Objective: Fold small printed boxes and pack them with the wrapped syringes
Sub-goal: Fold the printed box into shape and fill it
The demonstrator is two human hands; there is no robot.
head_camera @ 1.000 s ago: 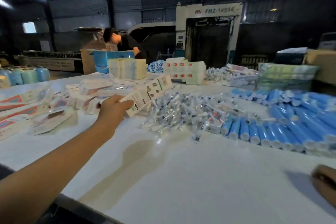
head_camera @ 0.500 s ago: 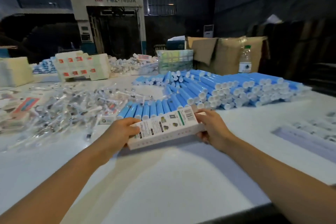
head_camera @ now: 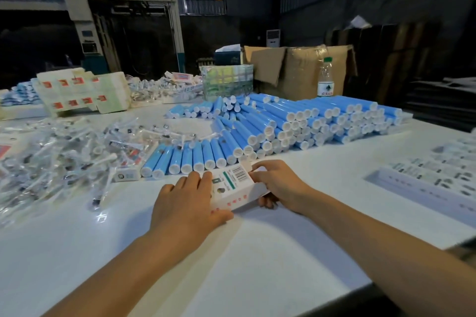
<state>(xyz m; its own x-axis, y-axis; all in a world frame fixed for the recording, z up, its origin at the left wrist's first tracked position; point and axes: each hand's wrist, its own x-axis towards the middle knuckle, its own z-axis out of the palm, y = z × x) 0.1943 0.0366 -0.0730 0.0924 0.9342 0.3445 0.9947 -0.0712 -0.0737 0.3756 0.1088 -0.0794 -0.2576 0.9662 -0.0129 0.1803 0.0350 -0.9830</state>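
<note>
A small white printed box [head_camera: 233, 186], with a barcode and a green stripe on top and red print on its side, sits opened into shape low over the white table [head_camera: 257, 265]. My left hand [head_camera: 188, 201] grips its near left end, fingers over the top and thumb along the front side. At the right end my right hand [head_camera: 279, 184] holds the box, fingers curled around the end flap. A heap of clear-wrapped syringes [head_camera: 59, 159] lies to the left.
Blue tubes with white caps [head_camera: 283, 126] are stacked in rows just behind the box. Flat printed box blanks [head_camera: 82, 92] lean at the back left, and more printed sheets [head_camera: 443, 175] lie at the right. A water bottle [head_camera: 325, 78] and cardboard cartons [head_camera: 296, 69] stand behind.
The flat box has been carried from the left pile to the table in front of me, taken in both hands and opened into shape. The view has swung to the right.
</note>
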